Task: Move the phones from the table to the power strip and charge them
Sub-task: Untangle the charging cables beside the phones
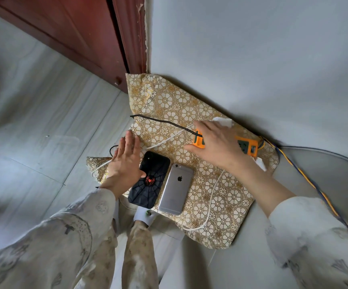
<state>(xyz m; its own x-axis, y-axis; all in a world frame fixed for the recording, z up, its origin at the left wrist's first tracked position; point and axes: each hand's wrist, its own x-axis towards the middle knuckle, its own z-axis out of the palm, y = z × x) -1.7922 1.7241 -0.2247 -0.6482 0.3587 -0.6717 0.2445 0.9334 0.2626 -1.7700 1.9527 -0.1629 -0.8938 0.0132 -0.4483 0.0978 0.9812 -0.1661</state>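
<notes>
Orange power strip (246, 146) under my right hand (216, 146), left hand (125, 161) released; both phones (176, 188) lower centre, plugging unclear.

We are looking steeply down from head height through one wide-angle lens, close above the cloth-covered worktop (221, 197) at frame centre, floor (43, 122) filling the left.

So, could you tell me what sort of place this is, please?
Probably a room in a home: a small table under a floral cloth set against a plain wall, beside a dark wooden door, with a tiled floor.
</notes>
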